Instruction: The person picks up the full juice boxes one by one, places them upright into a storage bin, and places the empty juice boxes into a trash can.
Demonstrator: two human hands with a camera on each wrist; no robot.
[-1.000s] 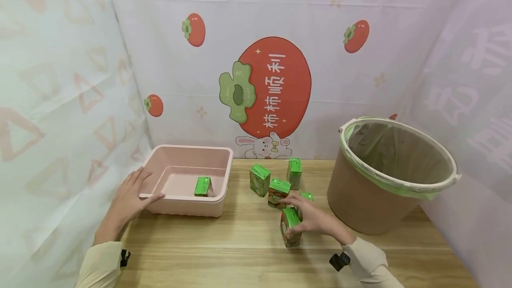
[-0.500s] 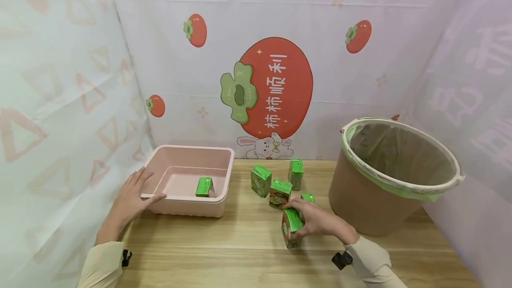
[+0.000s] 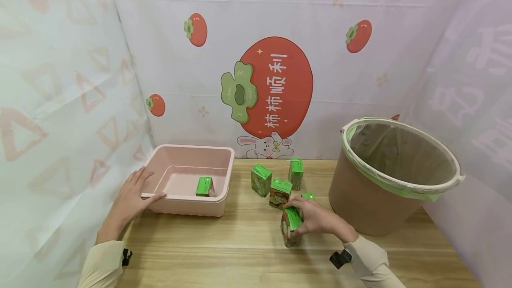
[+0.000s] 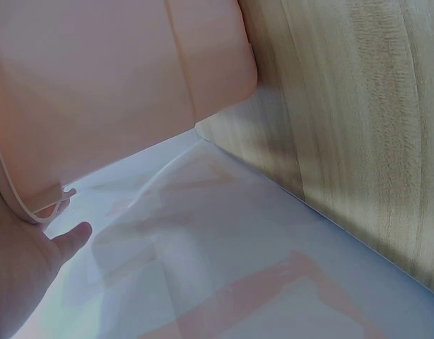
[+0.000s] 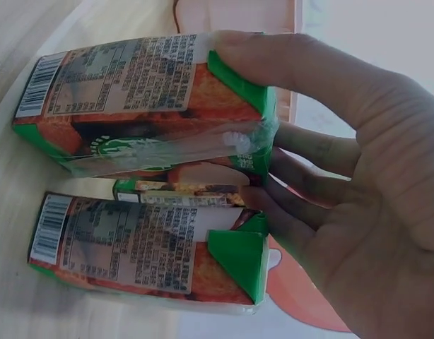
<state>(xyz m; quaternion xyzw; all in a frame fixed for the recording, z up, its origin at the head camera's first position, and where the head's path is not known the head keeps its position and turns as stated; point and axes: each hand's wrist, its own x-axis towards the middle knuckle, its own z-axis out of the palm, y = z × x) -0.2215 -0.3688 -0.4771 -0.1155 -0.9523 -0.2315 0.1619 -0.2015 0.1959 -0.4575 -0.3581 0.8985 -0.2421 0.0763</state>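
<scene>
My right hand (image 3: 316, 219) pinches a drink carton (image 3: 286, 228) with a green top and orange-red sides, thumb on one face and fingers against the opposite side. In the right wrist view this held carton (image 5: 118, 85) has a barcode and a clear plastic strip; a second carton (image 5: 125, 247) stands close beside it. Another green-topped carton (image 3: 307, 196) is partly hidden behind my right hand. At the left, my left hand (image 3: 126, 201) rests on the near-left corner of a pink plastic basin (image 3: 192, 208), fingers spread along the rim. Inside the basin lies one carton (image 3: 205, 187).
Several more cartons stand mid-table: one green-sided (image 3: 261, 180), one at the back (image 3: 295, 174) and one brownish-orange (image 3: 280, 194). A large brown bin (image 3: 356, 199) with a green liner stands at the right. Printed cloth walls (image 3: 180, 70) enclose the wooden table (image 3: 224, 252).
My right thumb and fingers have come together onto the near carton, which still stands on the table. My left hand stays at the basin's corner.
</scene>
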